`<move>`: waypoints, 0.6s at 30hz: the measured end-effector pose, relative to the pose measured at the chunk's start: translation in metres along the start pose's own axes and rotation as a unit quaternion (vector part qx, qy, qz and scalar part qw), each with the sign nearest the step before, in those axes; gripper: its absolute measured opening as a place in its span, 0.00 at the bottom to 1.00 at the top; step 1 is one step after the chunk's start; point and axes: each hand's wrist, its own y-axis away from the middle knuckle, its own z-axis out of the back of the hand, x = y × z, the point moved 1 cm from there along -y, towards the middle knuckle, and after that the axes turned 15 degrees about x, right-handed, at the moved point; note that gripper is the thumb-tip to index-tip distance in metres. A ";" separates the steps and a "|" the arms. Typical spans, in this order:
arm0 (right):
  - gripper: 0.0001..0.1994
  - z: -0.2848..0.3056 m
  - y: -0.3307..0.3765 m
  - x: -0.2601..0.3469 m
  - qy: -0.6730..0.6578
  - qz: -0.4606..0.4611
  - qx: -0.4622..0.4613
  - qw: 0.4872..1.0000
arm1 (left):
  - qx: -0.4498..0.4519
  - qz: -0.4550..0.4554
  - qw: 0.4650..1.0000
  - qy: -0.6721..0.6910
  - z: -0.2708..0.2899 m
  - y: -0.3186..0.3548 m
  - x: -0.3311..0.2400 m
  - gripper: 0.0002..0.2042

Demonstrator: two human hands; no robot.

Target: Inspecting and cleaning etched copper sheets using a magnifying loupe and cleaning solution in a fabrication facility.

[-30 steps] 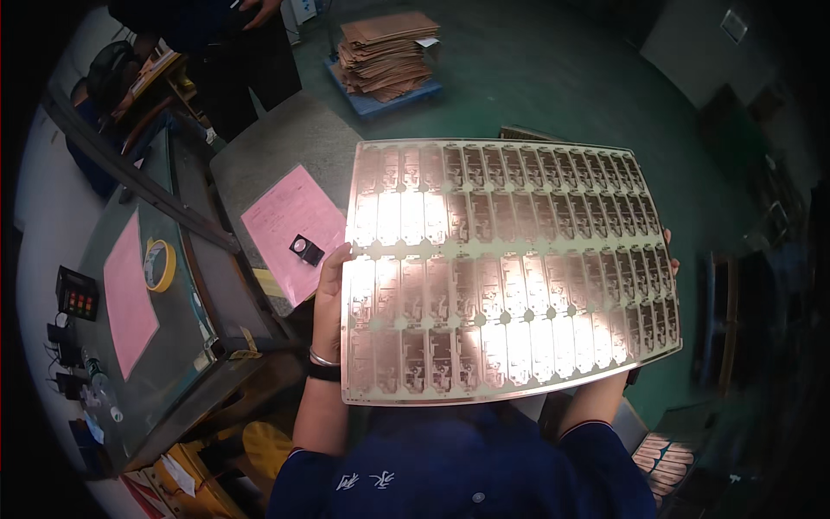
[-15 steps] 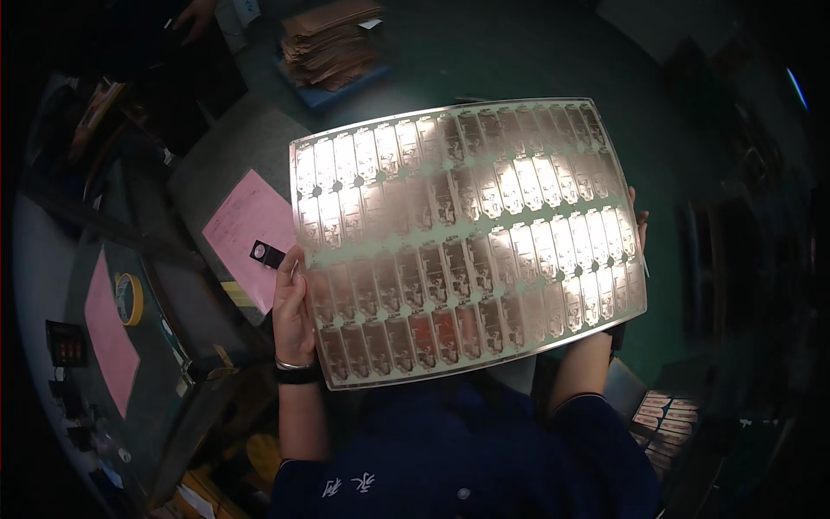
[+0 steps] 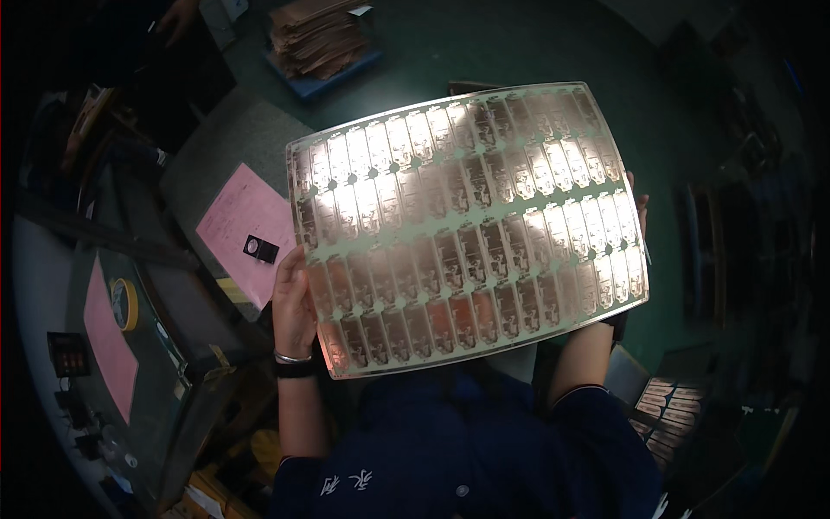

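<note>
Coppery panel [image 3: 467,229] now tilts more.

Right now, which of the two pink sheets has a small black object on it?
The pink sheet nearer the left hand; a small black object lies on it. The other pink sheet, farther left, has yellow tape by its edge.

On my left I see a small black device [image 3: 262,250] on a pink sheet [image 3: 233,214] and a yellow tape roll [image 3: 131,304]; ahead, a brown stack [image 3: 316,41] on a blue platform [image 3: 339,73].
</note>
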 end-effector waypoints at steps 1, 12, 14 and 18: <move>0.28 -0.003 0.000 0.000 0.000 -0.011 0.002 1.000 | -0.002 0.001 1.000 0.000 0.000 0.000 0.000 0.16; 0.26 -0.003 -0.001 -0.003 -0.004 -0.028 0.018 0.999 | -0.031 0.010 0.999 -0.011 -0.001 0.001 0.007 0.15; 0.26 -0.015 0.002 -0.007 -0.007 -0.020 -0.010 1.000 | -0.040 0.013 0.999 -0.016 0.001 0.001 0.009 0.15; 0.26 0.003 0.000 0.000 -0.010 -0.028 -0.006 1.000 | -0.059 0.015 0.997 -0.040 0.001 0.000 0.011 0.15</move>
